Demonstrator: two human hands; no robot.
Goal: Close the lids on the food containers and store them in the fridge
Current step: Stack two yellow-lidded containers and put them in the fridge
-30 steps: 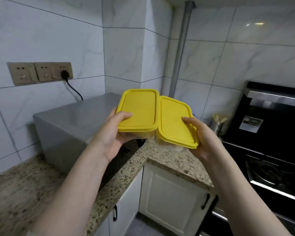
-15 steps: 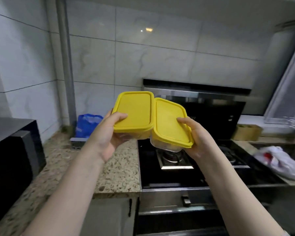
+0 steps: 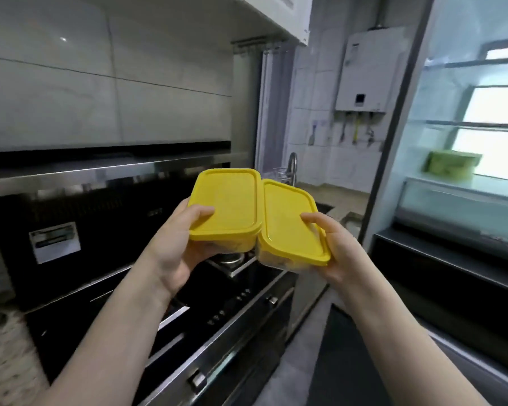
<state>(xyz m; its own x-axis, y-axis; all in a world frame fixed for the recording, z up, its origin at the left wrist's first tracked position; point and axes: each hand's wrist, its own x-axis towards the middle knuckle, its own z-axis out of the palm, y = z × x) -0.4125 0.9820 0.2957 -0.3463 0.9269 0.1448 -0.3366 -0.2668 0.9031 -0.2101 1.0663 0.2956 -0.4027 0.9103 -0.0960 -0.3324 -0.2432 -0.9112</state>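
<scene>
I hold two clear food containers with yellow lids side by side at chest height, both lids closed. My left hand (image 3: 176,253) grips the left container (image 3: 226,200) from below, thumb on its lid. My right hand (image 3: 338,247) grips the right container (image 3: 288,224), which tilts down to the right and touches the left one. The open fridge (image 3: 464,159) stands at the right, lit inside, with glass shelves and a green box (image 3: 452,164) on one shelf. The containers are still left of the fridge opening.
A black gas stove (image 3: 232,291) with knobs lies below my hands, a range hood (image 3: 100,171) behind it. A sink tap (image 3: 292,165) and a white water heater (image 3: 367,71) are at the back. A dark fridge drawer front (image 3: 446,273) juts out at the right.
My view has swung right from the counter and stove toward the open fridge. Both hands keep the same hold on the two containers.
</scene>
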